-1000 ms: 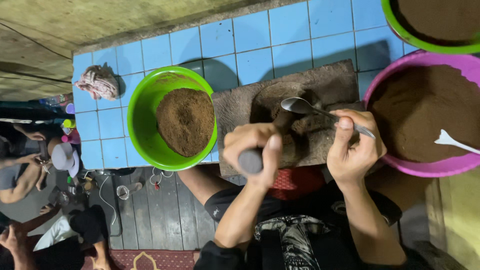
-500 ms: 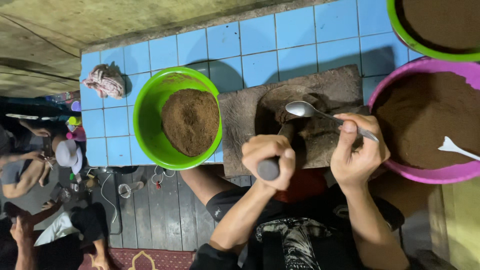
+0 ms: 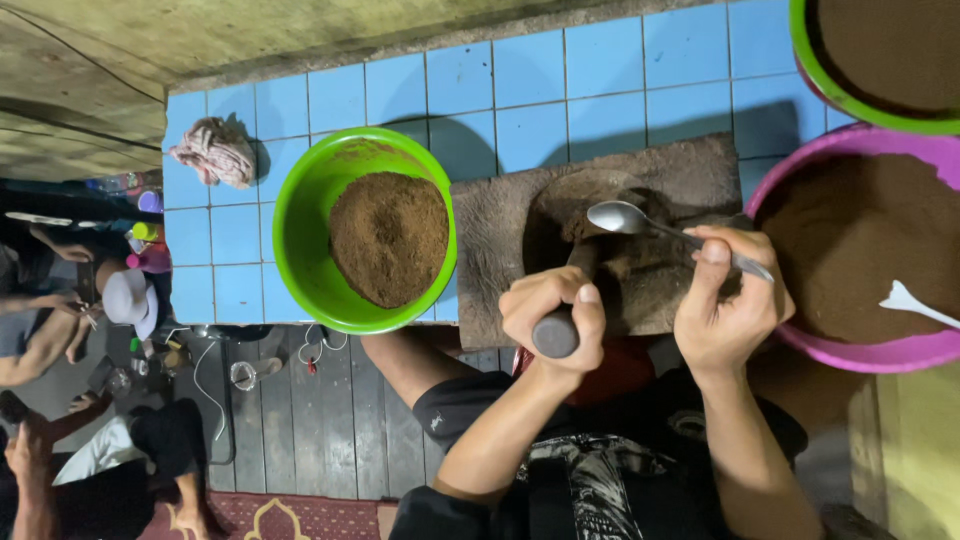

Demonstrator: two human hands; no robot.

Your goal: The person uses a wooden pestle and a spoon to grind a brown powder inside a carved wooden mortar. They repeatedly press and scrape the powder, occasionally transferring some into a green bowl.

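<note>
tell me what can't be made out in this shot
Head view only:
- Lower end of the pestle: hidden by the left hand and the dark hollow of the stone slab.
- Spoon handle's end: covered by the right hand.
- Upper green bowl and purple bowl: cut off by the frame edges.
- White utensil: cut off at the right edge.
- Small items at the far left: too small and dark.

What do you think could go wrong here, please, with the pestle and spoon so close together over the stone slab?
1. The metal spoon in the right hand hovers beside the dark pestle gripped by the left hand; they could knock together.
2. The brown powder heaped in the green plastic bowl may spill, as the bowl overhangs the blue tiled counter.
3. Powder could scatter off the flat grey stone slab.
</note>
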